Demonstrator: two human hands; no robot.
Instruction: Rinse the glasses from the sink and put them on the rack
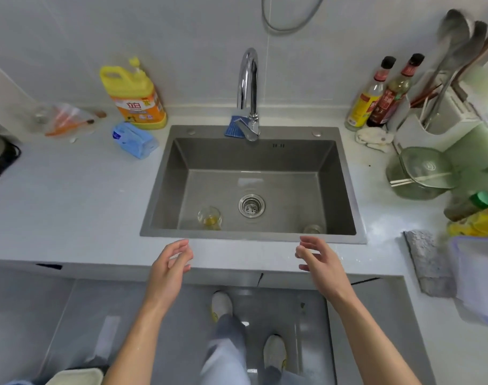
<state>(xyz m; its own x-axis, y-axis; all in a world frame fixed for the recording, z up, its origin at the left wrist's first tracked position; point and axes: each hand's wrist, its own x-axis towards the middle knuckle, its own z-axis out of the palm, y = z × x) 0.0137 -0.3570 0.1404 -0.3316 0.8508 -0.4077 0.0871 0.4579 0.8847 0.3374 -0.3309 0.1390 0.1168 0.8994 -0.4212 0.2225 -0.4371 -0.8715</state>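
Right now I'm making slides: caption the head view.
Open left hand and right hand poised before the grey sink holding a yellow-stained glass and a second glass.

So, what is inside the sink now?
A glass with some yellowish liquid stands left of the drain strainer. A second glass sits in the near right corner, its lower part hidden by the sink rim.

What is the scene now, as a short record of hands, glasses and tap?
left hand: open, holds nothing, above the front of the counter
right hand: open, holds nothing, above the same front
glass: upright in the sink, yellowish liquid inside, left of the drain
second glass: sink's near right corner, partly hidden
tap: no water stream visible
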